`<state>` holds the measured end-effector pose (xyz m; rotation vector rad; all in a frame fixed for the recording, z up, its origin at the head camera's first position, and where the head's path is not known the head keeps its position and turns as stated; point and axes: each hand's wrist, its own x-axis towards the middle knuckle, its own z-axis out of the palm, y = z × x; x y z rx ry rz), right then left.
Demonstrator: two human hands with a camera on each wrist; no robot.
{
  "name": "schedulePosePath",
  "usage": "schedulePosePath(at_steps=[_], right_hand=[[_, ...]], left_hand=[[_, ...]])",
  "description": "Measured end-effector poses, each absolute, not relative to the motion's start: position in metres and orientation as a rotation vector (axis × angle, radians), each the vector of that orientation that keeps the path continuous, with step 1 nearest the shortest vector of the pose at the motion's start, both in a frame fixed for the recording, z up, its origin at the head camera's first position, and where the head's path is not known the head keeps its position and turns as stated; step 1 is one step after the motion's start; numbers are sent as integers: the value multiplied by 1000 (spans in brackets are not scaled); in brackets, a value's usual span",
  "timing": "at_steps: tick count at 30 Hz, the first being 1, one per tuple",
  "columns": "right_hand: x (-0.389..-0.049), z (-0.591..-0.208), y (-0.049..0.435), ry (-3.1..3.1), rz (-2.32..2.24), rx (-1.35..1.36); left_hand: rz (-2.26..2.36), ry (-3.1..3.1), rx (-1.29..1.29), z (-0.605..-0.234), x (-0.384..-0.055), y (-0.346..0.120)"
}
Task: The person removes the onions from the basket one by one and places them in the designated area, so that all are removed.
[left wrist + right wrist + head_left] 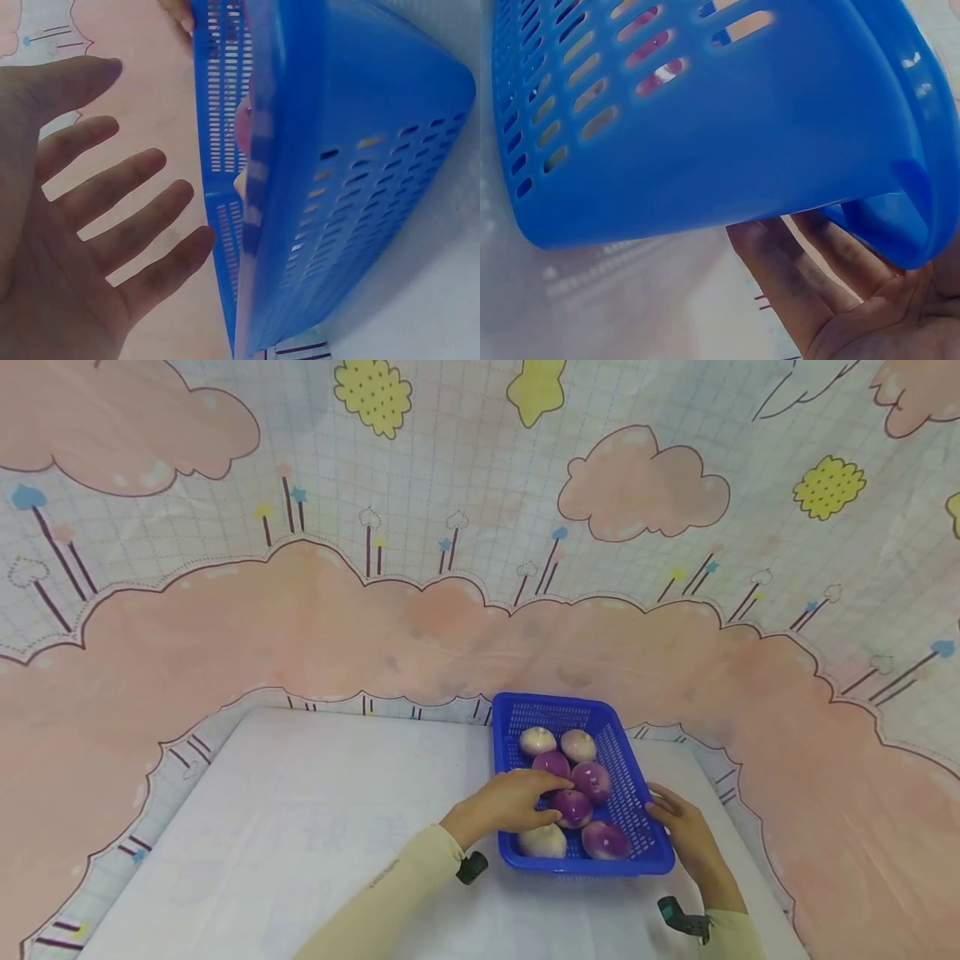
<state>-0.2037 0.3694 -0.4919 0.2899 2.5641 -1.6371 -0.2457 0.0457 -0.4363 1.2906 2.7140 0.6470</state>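
Namely, onions, shown together only in my head view, in a basket on the white tabletop; my left hand among them, fingers spread, holding nothing in its wrist view; my right hand gripping the basket's edge, fingers underneath; basket, slotted blue plastic; onions, glossy, round, purple or white, some partly hidden by my left hand.

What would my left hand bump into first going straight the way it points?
Likely the glossy round purple onion just by the thumb of your left hand, though depth is unclear.
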Motion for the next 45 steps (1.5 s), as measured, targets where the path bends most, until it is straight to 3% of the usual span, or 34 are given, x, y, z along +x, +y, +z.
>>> schedulePosePath(at_steps=[7, 30, 45], right_hand=[[-205, -494, 371, 2463, -1731, 328], [-207, -498, 371, 2420, -1787, 362], [-207, -502, 374, 2397, -1830, 375]], left_hand=[[653, 2624, 1296, -441, -248, 55], [564, 2475, 902, -454, -252, 80], [310, 2522, 932, -460, -247, 86]])
